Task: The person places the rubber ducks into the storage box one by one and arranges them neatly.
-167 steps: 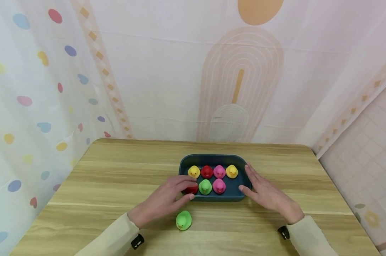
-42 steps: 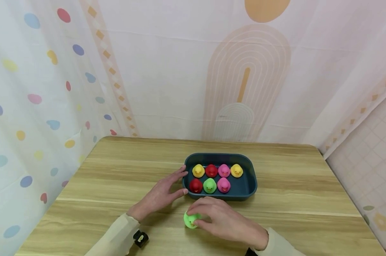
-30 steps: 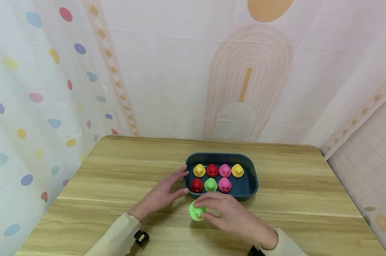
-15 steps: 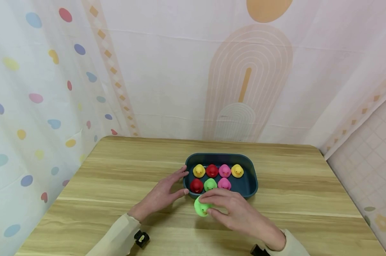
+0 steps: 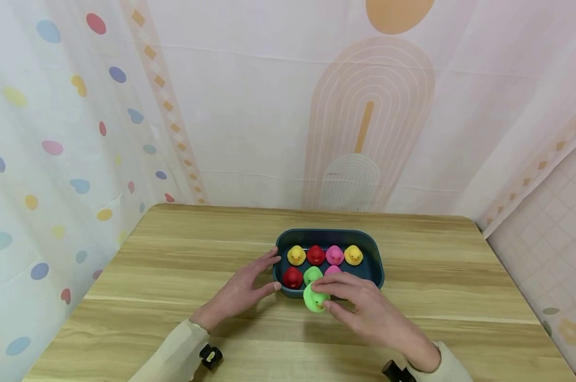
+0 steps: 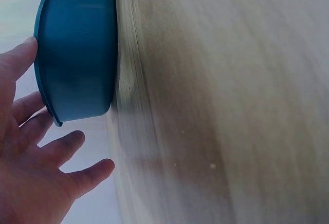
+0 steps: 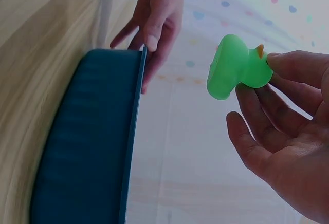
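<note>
In the head view my right hand (image 5: 371,313) pinches a green rubber duck (image 5: 315,298) between thumb and fingers, raised near the front rim of a dark blue tray (image 5: 376,265). The right wrist view shows that duck (image 7: 231,67) in the air, held by its head, apart from the tray wall (image 7: 87,147). My left hand (image 5: 240,289) lies at the tray's left end. Its thumb and some fingers touch the rim in the left wrist view, the others spread loosely. Inside the tray stand two yellow ducks (image 5: 296,255), two red, two pink and one green duck (image 5: 312,275), the front ones partly covered.
The tray sits on a wooden table (image 5: 197,254), towards its back edge. A patterned curtain (image 5: 249,116) hangs behind and to the left. Black bands (image 5: 211,356) with small devices are on both wrists.
My right hand has picked the green duck up off the table and carried it forward and right to the tray's front rim. My left hand moved from the red duck to the tray's left end.
</note>
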A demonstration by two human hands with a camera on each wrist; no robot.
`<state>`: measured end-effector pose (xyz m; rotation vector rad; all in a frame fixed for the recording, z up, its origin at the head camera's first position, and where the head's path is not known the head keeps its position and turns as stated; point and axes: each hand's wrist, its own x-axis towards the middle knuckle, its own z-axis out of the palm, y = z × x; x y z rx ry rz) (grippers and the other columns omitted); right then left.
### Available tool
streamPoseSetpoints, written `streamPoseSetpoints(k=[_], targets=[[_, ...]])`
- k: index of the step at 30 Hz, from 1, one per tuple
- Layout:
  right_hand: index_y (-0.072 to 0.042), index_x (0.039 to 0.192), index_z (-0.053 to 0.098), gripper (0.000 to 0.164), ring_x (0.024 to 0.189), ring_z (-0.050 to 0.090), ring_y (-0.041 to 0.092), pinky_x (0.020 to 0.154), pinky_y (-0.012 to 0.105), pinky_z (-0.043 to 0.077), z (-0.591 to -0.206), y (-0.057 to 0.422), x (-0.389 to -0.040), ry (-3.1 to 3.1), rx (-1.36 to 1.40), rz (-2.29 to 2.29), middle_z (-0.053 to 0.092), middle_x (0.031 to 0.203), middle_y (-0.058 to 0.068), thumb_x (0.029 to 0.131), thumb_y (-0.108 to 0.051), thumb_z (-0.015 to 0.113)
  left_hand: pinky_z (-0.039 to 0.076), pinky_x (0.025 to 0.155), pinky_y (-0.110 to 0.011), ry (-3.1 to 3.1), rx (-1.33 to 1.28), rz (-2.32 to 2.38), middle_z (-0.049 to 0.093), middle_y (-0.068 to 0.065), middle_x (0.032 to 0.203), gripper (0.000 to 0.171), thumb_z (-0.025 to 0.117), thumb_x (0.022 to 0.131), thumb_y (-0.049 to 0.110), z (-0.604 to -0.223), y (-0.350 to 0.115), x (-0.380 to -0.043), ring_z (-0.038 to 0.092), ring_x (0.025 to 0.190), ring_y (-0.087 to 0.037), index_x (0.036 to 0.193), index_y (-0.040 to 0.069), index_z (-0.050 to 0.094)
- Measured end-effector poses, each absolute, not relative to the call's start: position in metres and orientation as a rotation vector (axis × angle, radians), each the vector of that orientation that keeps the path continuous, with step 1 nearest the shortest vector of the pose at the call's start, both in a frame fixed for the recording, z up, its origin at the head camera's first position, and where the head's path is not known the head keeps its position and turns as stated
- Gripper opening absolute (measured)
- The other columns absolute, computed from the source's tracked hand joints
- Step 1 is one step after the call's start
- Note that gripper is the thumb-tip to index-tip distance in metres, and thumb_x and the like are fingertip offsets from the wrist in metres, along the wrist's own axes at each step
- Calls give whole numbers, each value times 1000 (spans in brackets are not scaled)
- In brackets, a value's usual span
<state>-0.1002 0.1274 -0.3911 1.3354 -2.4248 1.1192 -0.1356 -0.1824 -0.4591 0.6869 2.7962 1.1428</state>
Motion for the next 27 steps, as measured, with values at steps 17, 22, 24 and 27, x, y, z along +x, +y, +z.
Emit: streamPoseSetpoints(k=[17,22,24,27], targets=[[-12,123,77,30,116,66,22,93,42,57,-390,157,-111,-2550,1104,1095,71,124,-2,94,-3,74,32,118,-62,2795,686,1129,26,-2,170,65,65,103,43,-457,-182,-136,33,151,-35,155,8,48],[-10,122,76,29,113,67,25,91,42,59,-391,164,-117,-2552,1079,1065,71,124,2,95,-2,73,32,118,-63,2793,682,1128,25,-3,170,66,64,103,43,-457,-182,-136,33,151,-35,155,8,48],[-10,122,76,29,112,68,25,90,43,59,-392,166,-120,-2555,1068,1040,71,123,3,94,-1,73,32,118,-63,2796,683,1126,26,-3,170,66,64,103,43,-457,-182,-136,33,151,-36,155,7,48],[-8,122,76,29,112,68,27,90,47,58,-394,169,-124,-2577,1052,1004,71,123,6,94,0,73,33,117,-63,2801,679,1122,26,-3,170,65,65,103,42,-458,-182,-135,34,151,-36,155,7,48]])
